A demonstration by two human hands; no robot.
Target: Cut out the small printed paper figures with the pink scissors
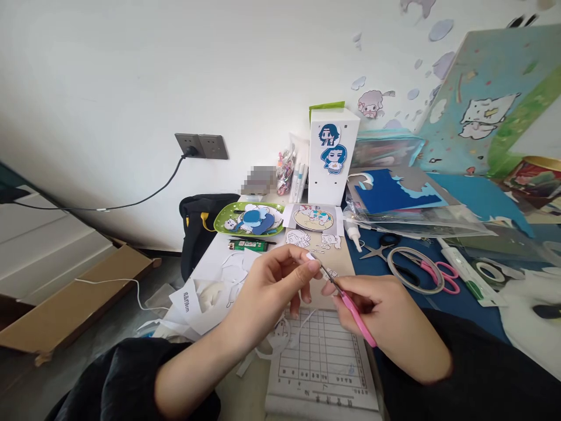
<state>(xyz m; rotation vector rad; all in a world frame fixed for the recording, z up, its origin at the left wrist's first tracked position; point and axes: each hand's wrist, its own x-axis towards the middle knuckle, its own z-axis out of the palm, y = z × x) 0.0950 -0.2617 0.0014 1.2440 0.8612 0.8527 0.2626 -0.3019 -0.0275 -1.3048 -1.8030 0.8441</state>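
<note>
Between the thumb and fingers of my left hand [284, 275] is a small piece of white paper [311, 256], its upper edge showing above the fingertips. My right hand [372, 307] grips pink-handled scissors [357, 318], whose narrow dark blades reach to the paper close beside the left thumb. I cannot tell how far apart the blades are. Below both hands lies a sheet with a printed grid [324, 356], with curled white paper strips [278, 339] on its left. Cut-out line drawings [300, 238] lie just beyond the fingers.
A green tray [225, 225] of blue and white cut-outs stands at the back left. On the right are black-handled scissors [381, 248], a tape roll [414, 269], another pink pair of scissors [447, 278] and a glue bottle [353, 234]. A white box [331, 184] stands behind. Paper scraps [193, 310] overhang the left.
</note>
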